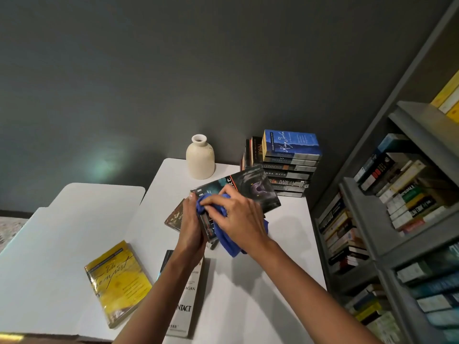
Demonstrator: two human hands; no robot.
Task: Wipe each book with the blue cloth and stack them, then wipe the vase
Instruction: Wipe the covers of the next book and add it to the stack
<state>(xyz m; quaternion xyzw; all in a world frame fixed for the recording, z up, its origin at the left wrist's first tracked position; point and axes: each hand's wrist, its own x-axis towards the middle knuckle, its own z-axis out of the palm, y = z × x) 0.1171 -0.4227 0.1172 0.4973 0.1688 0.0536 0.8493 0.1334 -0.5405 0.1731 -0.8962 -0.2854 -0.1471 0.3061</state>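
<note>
My left hand [192,225] grips a dark paperback [250,188] by its near edge and holds it tilted above the white table [273,281]. My right hand [238,217] presses the blue cloth [227,242] against that book's cover near the spine. A brown book [176,216] lies under my left hand. A yellow book [116,281] and a white book [187,301] lie flat near the front. A stack of books [289,170] with a blue one on top stands at the back right. The cream vase [200,157] stands upright at the back.
A second white table [62,232] adjoins on the left. A grey bookshelf [387,219] full of books lines the right side, close to the table edge. A dark grey wall rises behind the tables.
</note>
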